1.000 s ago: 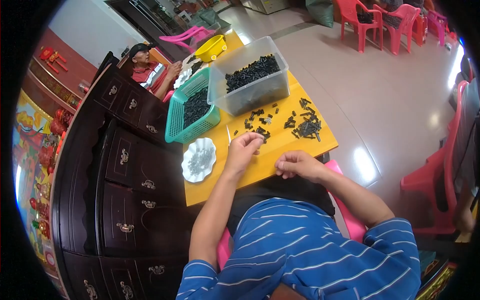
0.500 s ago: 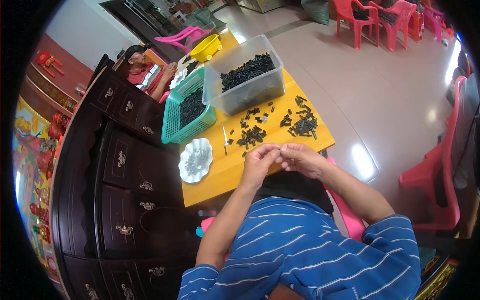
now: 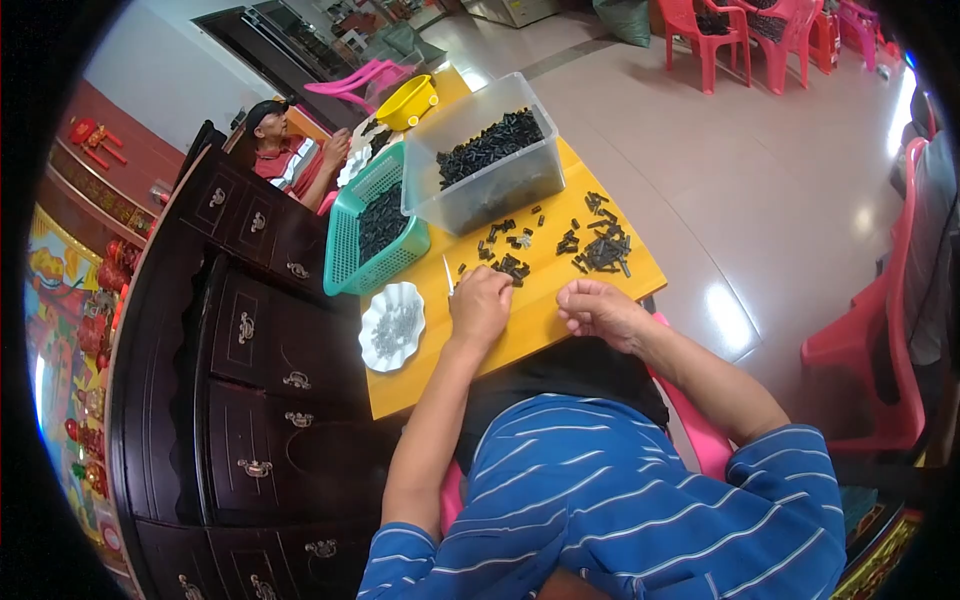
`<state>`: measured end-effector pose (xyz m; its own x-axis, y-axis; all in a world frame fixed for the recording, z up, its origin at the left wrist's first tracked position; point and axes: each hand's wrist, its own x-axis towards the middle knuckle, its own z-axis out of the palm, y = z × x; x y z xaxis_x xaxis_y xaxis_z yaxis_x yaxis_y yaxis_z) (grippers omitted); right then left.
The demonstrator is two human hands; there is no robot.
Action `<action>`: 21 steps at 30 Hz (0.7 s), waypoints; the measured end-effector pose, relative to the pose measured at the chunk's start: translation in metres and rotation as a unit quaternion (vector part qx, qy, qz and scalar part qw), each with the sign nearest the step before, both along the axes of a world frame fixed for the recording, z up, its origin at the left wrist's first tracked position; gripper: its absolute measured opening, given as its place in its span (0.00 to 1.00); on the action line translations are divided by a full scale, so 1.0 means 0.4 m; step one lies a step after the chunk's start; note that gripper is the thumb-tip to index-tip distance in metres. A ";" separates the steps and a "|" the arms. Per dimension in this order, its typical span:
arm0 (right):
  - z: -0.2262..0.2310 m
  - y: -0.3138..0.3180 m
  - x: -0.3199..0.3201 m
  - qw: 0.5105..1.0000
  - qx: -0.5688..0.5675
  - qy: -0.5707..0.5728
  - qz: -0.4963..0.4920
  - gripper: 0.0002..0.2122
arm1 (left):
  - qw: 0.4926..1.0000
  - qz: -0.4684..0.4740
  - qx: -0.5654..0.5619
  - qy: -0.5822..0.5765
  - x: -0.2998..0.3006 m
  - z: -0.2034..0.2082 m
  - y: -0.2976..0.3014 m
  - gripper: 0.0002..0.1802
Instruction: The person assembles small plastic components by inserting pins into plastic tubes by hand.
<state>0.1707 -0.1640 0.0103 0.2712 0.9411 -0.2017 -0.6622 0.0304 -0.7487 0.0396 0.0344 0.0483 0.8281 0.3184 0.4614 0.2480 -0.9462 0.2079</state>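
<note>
My left hand (image 3: 481, 305) reaches down at the near edge of a pile of small black tube-like pieces (image 3: 514, 268). Its fingers bend together, and whatever they pinch is hidden beneath them. A thin white stick-like tool (image 3: 448, 272) lies right beside that hand, partly covered. My right hand (image 3: 602, 312) is over the table's near edge with thumb and fingers closed together; anything in the grip is too small to make out. Beyond it lies a second pile of longer black pieces (image 3: 604, 248). A white scalloped dish (image 3: 391, 326) of tiny clear pieces stands left of my left hand.
On the yellow table (image 3: 425, 385) stand a clear bin (image 3: 485, 200) and a green basket (image 3: 340, 245), both full of black pieces, with a yellow basin (image 3: 407, 103) farther back. A person (image 3: 300, 160) sits far left. Dark drawers (image 3: 270, 350) border the left; a red chair (image 3: 880, 360) stands right.
My hands, together half a second ago, are now apart. The left has moved left and forward to the black pieces; the right stays about where it was.
</note>
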 end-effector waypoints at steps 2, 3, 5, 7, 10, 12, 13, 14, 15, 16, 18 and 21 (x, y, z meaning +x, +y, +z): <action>0.007 -0.002 -0.001 1.000 -0.001 -0.005 -0.002 0.06 | 0.999 -0.016 0.029 0.024 0.006 -0.001 0.000 0.05; 0.009 -0.003 -0.001 1.000 -0.002 -0.011 -0.005 0.06 | 0.999 -0.017 0.029 0.024 0.009 -0.005 -0.001 0.05; 0.000 0.002 -0.002 1.000 -0.001 -0.030 -0.007 0.06 | 0.999 -0.015 0.026 0.012 0.017 -0.010 -0.003 0.05; -0.001 0.003 -0.005 0.999 0.000 -0.049 -0.009 0.06 | 0.999 -0.022 0.035 0.025 0.020 -0.011 0.002 0.05; 0.004 0.002 -0.011 0.995 0.013 -0.095 0.000 0.07 | 0.997 -0.028 0.060 0.046 0.022 -0.012 0.002 0.05; 0.000 0.003 -0.016 0.993 -0.014 -0.119 0.000 0.08 | 0.995 -0.029 0.075 0.054 0.021 -0.008 -0.008 0.04; -0.005 0.003 -0.017 0.993 -0.013 -0.119 -0.002 0.08 | 0.996 -0.037 0.053 0.059 0.018 -0.004 -0.017 0.03; -0.011 0.004 -0.017 0.989 -0.006 -0.147 -0.003 0.08 | 0.996 -0.046 0.031 0.064 0.014 0.000 -0.027 0.02; -0.012 0.005 -0.018 0.985 0.002 -0.174 -0.003 0.09 | 0.997 -0.071 0.018 0.038 0.008 0.010 -0.040 0.03; -0.010 0.004 -0.020 0.985 0.002 -0.173 -0.005 0.09 | 0.996 -0.073 0.019 0.040 0.003 0.024 -0.058 0.03; 0.003 0.000 -0.025 0.978 -0.018 -0.209 -0.018 0.09 | 0.993 -0.088 -0.079 0.018 -0.005 0.059 -0.100 0.03; 0.007 -0.002 -0.025 0.981 -0.017 -0.194 -0.023 0.09 | 0.989 -0.089 -0.110 0.036 -0.005 0.101 -0.149 0.05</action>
<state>0.1607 -0.1649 0.0130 0.3760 0.9205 -0.1066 -0.3255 0.0235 -0.9453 0.0374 -0.0252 0.0886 0.9084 0.2505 0.3347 0.1027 -0.9098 0.4022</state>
